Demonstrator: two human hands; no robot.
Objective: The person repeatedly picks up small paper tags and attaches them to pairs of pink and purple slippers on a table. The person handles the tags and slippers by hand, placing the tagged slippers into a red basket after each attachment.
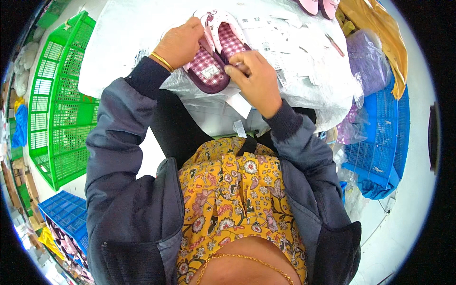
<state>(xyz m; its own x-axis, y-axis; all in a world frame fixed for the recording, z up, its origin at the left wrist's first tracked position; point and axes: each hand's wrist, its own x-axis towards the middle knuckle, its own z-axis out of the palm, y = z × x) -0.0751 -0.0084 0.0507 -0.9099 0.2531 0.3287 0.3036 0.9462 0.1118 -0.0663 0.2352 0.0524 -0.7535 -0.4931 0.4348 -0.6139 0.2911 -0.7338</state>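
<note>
slippers (228, 34), a pair with checked pink insoles and dark rims, lie on the white table (128, 28) at twelve o'clock, side by side, heels towards us and toes pointing away. our left hand (179, 46) comes in from eleven o'clock, a gold bangle (162, 61) at its wrist, and its grip is closed on the upper of the left slipper (208, 71). our right hand (254, 80) reaches in from nearer one o'clock; its thumb and forefinger are drawn close together at the heel of the right slipper (232, 40), but we cannot tell whether that grip pinches the edge or only rests against it.

a white card (239, 105) sits below our right hand, near the table's near edge. at one o'clock we have papers (280, 40) spread just beyond the right slipper, a pen (335, 44) past them, and a second pair (319, 6) of pink slippers at the far rim of the view. at two o'clock there are a purple bag (368, 61) and a mustard cloth (387, 35); at three, a blue basket (380, 130). a green crate (61, 102) stands between nine and ten, and a blue crate (66, 213) at eight.
</note>
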